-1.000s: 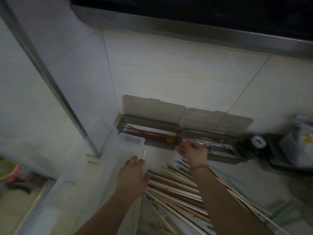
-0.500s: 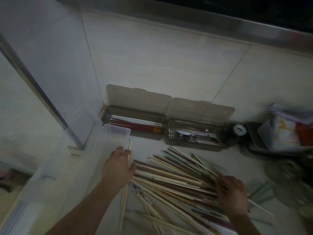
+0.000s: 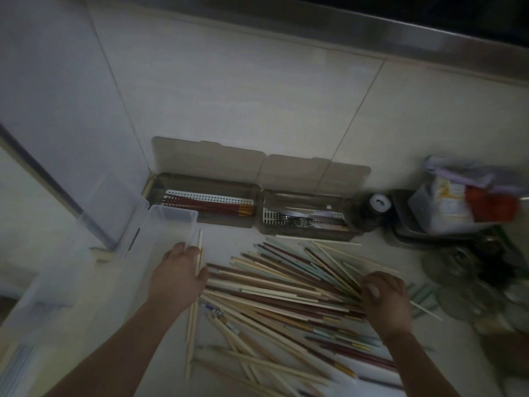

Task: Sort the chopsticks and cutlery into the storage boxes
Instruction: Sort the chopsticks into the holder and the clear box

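A big pile of mixed chopsticks (image 3: 274,285), pale wood, dark red and greenish, fans across the white counter. My left hand (image 3: 179,277) holds a pair of pale wooden chopsticks (image 3: 194,313) that run front to back beside the clear plastic bin (image 3: 169,224). My right hand (image 3: 385,300) rests on the pile's right end with fingers curled into the sticks. Two brown storage boxes stand open against the wall: the left box (image 3: 156,186) holds red chopsticks, the right box (image 3: 353,200) holds metal cutlery.
A dark jar with a white cap (image 3: 379,203) stands right of the boxes. A tray with packets (image 3: 463,207) and glass dishes (image 3: 469,290) fill the right side. Another clear bin (image 3: 45,285) sits at the left counter edge.
My right hand has come away from the cutlery box and down onto the right end of the pile. The left hand still holds its pale chopsticks by the bin.
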Motion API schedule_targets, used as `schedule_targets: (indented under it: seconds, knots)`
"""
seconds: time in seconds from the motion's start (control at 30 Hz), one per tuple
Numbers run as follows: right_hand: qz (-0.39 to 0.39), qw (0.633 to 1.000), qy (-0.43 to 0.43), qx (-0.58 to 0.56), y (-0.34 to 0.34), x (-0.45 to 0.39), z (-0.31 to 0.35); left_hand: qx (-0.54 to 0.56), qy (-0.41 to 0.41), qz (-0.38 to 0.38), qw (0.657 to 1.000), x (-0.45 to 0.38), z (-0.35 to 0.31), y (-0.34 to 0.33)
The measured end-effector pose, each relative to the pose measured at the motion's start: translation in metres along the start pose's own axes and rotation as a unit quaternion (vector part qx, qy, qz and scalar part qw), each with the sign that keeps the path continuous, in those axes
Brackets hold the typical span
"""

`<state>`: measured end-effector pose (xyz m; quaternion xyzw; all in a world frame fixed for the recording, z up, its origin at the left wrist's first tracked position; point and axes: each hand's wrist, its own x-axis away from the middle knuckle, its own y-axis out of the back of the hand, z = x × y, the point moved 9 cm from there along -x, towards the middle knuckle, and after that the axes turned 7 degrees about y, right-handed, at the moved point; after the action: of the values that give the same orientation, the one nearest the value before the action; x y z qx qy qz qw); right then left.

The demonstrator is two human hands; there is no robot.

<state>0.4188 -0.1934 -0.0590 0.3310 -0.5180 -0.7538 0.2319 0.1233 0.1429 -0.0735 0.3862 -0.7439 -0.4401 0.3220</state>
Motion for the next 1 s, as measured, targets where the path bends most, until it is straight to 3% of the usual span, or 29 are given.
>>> schedule_targets:
  seconds: [0.13,0.27,0.4,0.47,0.6,0.87,1.0]
  knots:
    - [0.017,0.998,0.058,0.006,0.002,0.013,0.007,-0.002,-0.003,0.000,1.000,0.001,-0.002,0.000]
    - [0.030,0.999,-0.009,-0.012,0.007,0.012,-0.022,-0.002,0.001,-0.004,1.000,0.001,-0.003,0.001]
    - [-0.030,0.997,-0.042,-0.052,0.031,0.020,-0.040,-0.008,0.004,0.000,1.000,0.002,-0.003,0.002]
    - [-0.047,0.997,-0.017,-0.055,0.037,0.029,-0.036,-0.007,0.008,0.003,1.000,0.001,-0.003,0.002]
    - [0.007,0.998,0.037,-0.042,0.021,0.039,-0.019,-0.012,0.008,0.005,1.000,0.000,-0.003,0.002]
    - [0.160,0.985,-0.057,0.011,-0.019,0.026,-0.032,-0.011,0.006,-0.004,1.000,0.002,-0.003,0.004]
    - [0.136,0.990,-0.026,0.024,-0.022,0.009,-0.020,-0.015,0.004,0.002,1.000,0.001,-0.004,0.003]
